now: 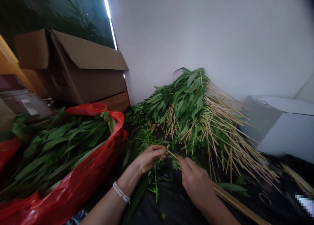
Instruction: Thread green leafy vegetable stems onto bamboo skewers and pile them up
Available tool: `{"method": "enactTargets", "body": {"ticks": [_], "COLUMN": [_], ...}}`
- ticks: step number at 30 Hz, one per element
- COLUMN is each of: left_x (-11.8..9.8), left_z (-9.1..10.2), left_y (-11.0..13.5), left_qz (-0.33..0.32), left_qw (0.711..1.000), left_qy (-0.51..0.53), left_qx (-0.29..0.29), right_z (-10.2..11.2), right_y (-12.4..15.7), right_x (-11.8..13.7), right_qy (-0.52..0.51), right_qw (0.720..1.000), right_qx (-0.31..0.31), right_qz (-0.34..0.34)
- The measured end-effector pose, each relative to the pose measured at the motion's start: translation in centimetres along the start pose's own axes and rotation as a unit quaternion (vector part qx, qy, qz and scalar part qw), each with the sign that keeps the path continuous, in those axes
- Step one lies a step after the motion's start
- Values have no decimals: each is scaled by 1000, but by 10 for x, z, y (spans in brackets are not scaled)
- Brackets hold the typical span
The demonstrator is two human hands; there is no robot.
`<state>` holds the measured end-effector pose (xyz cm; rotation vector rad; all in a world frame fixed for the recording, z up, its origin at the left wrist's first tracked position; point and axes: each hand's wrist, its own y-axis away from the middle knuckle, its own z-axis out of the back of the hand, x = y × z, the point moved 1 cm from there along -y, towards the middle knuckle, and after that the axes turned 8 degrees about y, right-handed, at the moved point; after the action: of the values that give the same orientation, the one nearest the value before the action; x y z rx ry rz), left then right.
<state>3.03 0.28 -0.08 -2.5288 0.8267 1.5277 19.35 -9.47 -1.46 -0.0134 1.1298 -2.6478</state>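
My left hand [152, 155], with a beaded bracelet [121, 192] at the wrist, pinches a green stem [167, 147] between thumb and fingers. Closed around a thin wooden stick [172, 153] is my right hand [195, 177]; the stick's tip meets the green piece at my left fingertips. Below the hands, a cut green stem [156, 185] lies on black plastic [169, 202]. Beyond them is a large heap of green leaves [188, 87] on many thin sticks [225, 126], the sticks fanning to the right.
On the left, a red plastic bag [98, 172] holds loose long leaves [59, 143]. Behind it stands an open cardboard box [95, 82]. A white box [287, 126] is at the right, against the pale wall [208, 28]. More bare sticks [235, 202] lie beside my right forearm.
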Motion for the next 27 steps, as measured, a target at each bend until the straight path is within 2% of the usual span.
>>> {"method": "enactTargets", "body": {"ticks": [4,8,10,12,15,16,19,21,24,27], "left_x": [9,7,-2,-14,-31,-35,-34,-24,-4,12], "left_z": [-8,-9,-7,-3,-3,-5,-16,-23,-29,-31], "left_y": [0,-2,-1,3,21,30,56,67,70,59], "left_qz": [0,-56,-114,-176,-241,-253,-237,-236,-270,-298], "left_qw": [995,982,967,945,904,888,831,776,681,604], "left_qy": [-72,-157,-215,-272,-352,-385,-489,-561,-654,-715], "left_qx": [75,87,76,38,1,18,120,167,190,187], "right_z": [-6,-8,-7,-5,-4,-4,-7,-7,-6,-5], "right_y": [1,0,-1,-2,-2,-2,-1,-1,-1,-2], "right_x": [5,2,-2,-5,-8,-8,-8,-8,-7,-8], "right_qy": [-9,7,36,69,98,100,104,106,106,108], "right_qw": [1000,999,998,994,989,988,986,985,984,984], "right_qx": [23,39,51,71,102,109,123,131,141,137], "right_qz": [-14,-24,-30,-36,-38,-36,-34,-33,-34,-38]}}
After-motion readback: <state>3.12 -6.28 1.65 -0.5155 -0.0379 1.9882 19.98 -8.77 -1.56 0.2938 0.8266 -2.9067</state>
